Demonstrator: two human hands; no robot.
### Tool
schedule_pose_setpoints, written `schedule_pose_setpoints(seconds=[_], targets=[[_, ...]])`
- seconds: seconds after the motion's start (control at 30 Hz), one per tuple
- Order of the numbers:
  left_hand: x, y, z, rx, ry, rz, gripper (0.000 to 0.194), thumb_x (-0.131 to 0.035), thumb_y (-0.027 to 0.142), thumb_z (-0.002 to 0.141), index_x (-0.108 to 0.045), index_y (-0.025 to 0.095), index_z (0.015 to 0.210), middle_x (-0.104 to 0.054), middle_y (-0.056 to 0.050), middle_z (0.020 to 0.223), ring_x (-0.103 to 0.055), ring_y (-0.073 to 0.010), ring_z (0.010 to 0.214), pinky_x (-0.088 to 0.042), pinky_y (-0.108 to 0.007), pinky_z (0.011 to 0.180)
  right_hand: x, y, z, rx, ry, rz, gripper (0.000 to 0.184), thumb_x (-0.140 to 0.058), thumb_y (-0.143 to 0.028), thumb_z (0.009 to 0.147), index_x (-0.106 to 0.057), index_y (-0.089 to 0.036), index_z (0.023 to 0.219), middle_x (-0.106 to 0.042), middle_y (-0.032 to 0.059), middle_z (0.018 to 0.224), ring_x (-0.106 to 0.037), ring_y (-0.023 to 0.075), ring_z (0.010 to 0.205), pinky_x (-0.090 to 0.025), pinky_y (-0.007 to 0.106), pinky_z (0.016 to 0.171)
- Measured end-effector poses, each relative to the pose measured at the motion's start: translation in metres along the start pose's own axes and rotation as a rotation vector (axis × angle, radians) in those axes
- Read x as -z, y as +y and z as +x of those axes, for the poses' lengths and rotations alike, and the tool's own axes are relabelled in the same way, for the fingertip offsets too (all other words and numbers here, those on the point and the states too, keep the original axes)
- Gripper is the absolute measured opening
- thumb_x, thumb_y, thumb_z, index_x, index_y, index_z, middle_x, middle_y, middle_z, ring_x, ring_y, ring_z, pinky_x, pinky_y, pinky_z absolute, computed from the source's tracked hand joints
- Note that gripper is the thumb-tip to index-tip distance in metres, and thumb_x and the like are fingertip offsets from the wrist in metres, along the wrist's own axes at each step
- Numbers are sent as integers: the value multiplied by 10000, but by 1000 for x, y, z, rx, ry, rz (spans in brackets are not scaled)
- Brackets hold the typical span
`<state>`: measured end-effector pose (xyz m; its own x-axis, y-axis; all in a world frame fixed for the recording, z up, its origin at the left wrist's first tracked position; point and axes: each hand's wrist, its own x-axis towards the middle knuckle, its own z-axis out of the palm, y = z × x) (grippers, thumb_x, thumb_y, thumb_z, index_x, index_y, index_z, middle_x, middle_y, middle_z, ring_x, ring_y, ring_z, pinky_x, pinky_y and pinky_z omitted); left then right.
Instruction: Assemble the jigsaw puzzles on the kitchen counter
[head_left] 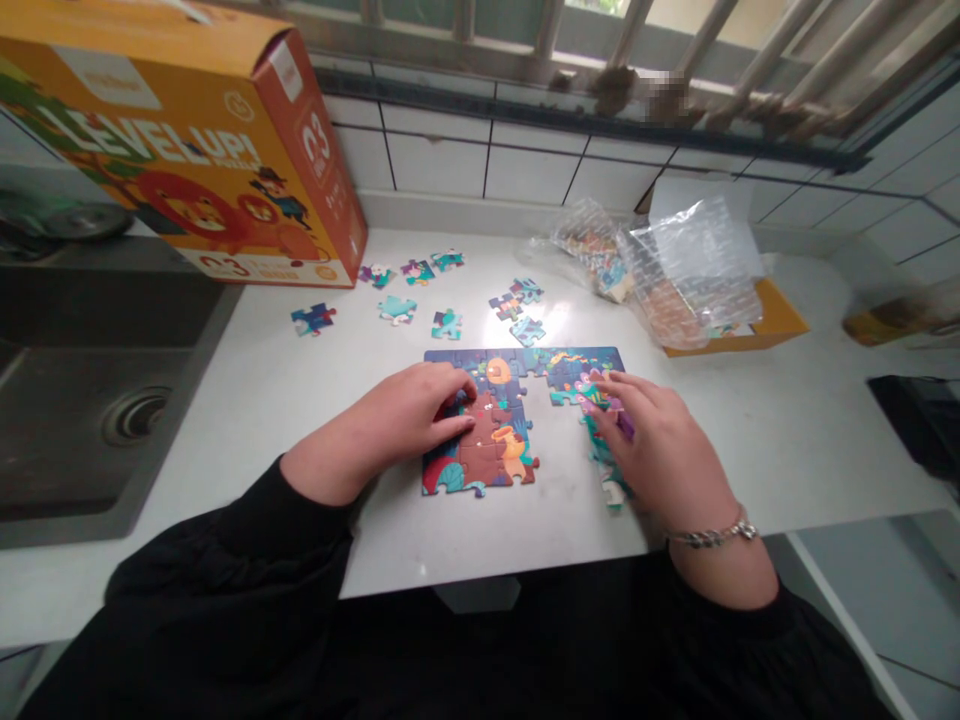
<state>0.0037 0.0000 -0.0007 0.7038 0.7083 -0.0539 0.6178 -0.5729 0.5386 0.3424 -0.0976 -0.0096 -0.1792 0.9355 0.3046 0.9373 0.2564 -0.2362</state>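
Jigsaw puzzle (487, 450) lies half-built beneath the left hand (397, 410), its fingers resting flat, lightly spread, gripping nothing — the right hand (660, 440) sits at the unfinished right side, fingers curled over a purple-edged piece (624, 425), though whether they pinch it I cannot tell.

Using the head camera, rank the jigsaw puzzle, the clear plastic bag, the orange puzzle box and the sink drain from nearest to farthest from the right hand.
From the right hand:
1. Partly assembled jigsaw puzzle: at the fingertips, to its left.
2. Clear plastic bag: ahead, towards the wall.
3. Orange puzzle box: back left.
4. Sink drain: far left.
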Motion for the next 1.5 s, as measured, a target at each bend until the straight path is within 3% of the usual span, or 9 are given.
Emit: schedule_pose_setpoints(seconds=[0.13, 0.27, 0.37, 0.47, 0.63, 0.87, 1.1, 1.33, 1.5], targets=[[0, 1, 0, 0, -4, 0, 231, -730, 354, 996, -734, 210, 1176, -735, -79, 1061, -661, -250, 948, -487, -372, 836, -6, 24, 3, -26, -60, -3, 397, -634, -304, 1068, -701, -172, 1437, -776, 206, 1371, -725, 404, 1248, -602, 617, 1064], [0, 0, 0, -13, 3, -9, 228, -716, 361, 1002, -734, 215, 1176, -740, -76, 1057, -658, -239, 924, -490, -371, 825, -5, 21, 0, -30, -73, 17, 338, -668, -279, 1032, -726, -197, 1354, -805, 151, 1171, -741, 357, 1061, -623, 542, 961], [0, -2, 0, -27, 17, -15, 223, -724, 358, 988, -734, 220, 1164, -741, -72, 1036, -655, -237, 913, -490, -373, 821, 0, 16, -3, -29, -72, 42, 338, -691, -260, 996, -722, -213, 1329, -799, 134, 1130, -738, 339, 1012, -622, 507, 910], [-1, -4, 0, -31, 20, -5, 224, -725, 360, 986, -732, 223, 1163, -742, -71, 1030, -655, -238, 912, -486, -369, 813, 5, 9, -8, 30, -76, 129, 338, -717, -274, 998, -704, -227, 1333, -805, 130, 1152, -756, 331, 1047, -632, 494, 913], [-2, -2, 0, -23, 14, 6, 230, -721, 364, 1003, -729, 212, 1174, -748, -75, 1058, -660, -244, 936, -489, -374, 835, 6, -18, -22, 270, -134, 356, 243, -723, -227, 1033, -698, -274, 1271, -804, 108, 1310, -775, 285, 1166, -647, 472, 988], [-1, 1, -1, -21, 22, 5, 205, -713, 359, 1016, -732, 213, 1158, -756, -71, 1051, -660, -234, 911, -485, -366, 812, 2, -47, -45, 392, -296, 292, 459, -711, -165, 1009, -702, -315, 1443, -763, 99, 1448, -744, 288, 1131, -633, 507, 965], [-1, 2, -1, -22, 34, -2, 201, -728, 336, 1010, -738, 210, 1166, -757, -68, 1060, -654, -229, 901, -480, -368, 820, 0, -52, -51, 387, -282, 269, 421, -678, -173, 1038, -704, -301, 1438, -753, 74, 1500, -726, 306, 1218, -621, 541, 1027], [-1, 2, -1, -11, 12, -3, 213, -745, 328, 1007, -740, 209, 1183, -754, -71, 1061, -656, -241, 927, -480, -368, 835, -7, -64, -60, 361, -209, 286, 314, -722, -308, 1077, -724, -265, 1389, -756, 99, 1510, -730, 333, 1259, -631, 574, 1034], [-1, 1, -1, -9, 15, 1, 218, -755, 323, 994, -743, 211, 1180, -750, -71, 1042, -659, -247, 928, -485, -370, 835, -11, -73, -65, 336, -124, 296, 253, -739, -263, 1061, -740, -261, 1314, -806, 92, 1418, -759, 319, 1159, -633, 554, 982]])
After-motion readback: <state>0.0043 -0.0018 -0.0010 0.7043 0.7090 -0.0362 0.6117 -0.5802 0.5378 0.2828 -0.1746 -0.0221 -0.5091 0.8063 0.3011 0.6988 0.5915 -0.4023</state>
